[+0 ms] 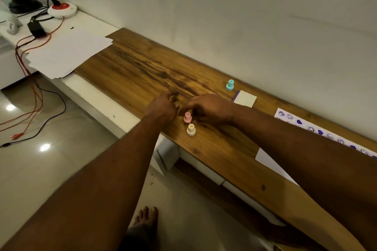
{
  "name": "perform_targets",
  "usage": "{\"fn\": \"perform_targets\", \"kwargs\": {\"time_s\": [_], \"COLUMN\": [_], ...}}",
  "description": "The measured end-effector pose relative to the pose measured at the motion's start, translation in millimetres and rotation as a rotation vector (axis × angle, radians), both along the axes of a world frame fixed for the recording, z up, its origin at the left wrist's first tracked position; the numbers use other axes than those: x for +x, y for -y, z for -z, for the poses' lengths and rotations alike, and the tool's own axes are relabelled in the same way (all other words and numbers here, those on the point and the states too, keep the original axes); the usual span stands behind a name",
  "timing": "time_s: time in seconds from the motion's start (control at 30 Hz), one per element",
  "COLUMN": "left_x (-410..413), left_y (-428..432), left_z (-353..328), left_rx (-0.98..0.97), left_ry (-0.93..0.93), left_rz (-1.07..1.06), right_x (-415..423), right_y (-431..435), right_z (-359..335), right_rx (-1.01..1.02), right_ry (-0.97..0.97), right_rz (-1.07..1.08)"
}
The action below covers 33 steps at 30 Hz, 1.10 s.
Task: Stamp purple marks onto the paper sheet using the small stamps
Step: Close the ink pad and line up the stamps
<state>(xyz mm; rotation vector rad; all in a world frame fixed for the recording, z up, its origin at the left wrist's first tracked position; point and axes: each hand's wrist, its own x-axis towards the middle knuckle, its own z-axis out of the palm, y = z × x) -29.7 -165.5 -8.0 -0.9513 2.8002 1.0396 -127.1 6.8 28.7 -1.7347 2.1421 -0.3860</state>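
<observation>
Two hands meet at the pink stamp [187, 117]; right hand [210, 110] seemingly pinching it to lift; left hand [163, 105] curled, contents unclear.

The wooden bench [142, 67] carries 3 stamps [191, 129], a stamped sheet [318, 130], a pad [245, 98].

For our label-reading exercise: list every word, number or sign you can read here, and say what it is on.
No legible text anywhere.
White object far left: a dark printed word, too blurred to read.
Paper sheet: purple stamped smiley faces and heart-like blobs, no letters.
Small stamps: no visible markings.
</observation>
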Motion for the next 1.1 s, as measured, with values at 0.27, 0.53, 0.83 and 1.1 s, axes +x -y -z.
{"fn": "perform_targets", "kwargs": {"time_s": [0.27, 0.53, 0.83, 1.1], "left_x": [0, 1, 1, -1], "left_y": [-1, -2, -2, -1], "left_z": [0, -2, -2, 1], "left_rx": [-0.009, -0.015, -0.014, 0.001], "left_ry": [0.012, 0.017, 0.012, 0.026], "left_rz": [0.005, 0.031, 0.025, 0.023], "right_x": [-23, -59, -65, 4], "right_y": [-17, -49, -57, -65], "right_z": [23, 41, 40, 13], "right_rx": [-0.113, -0.118, -0.181, -0.354], "right_ry": [-0.121, -0.416, -0.412, -0.003], "right_rz": [0.53, 0.899, 0.934, 0.425]}}
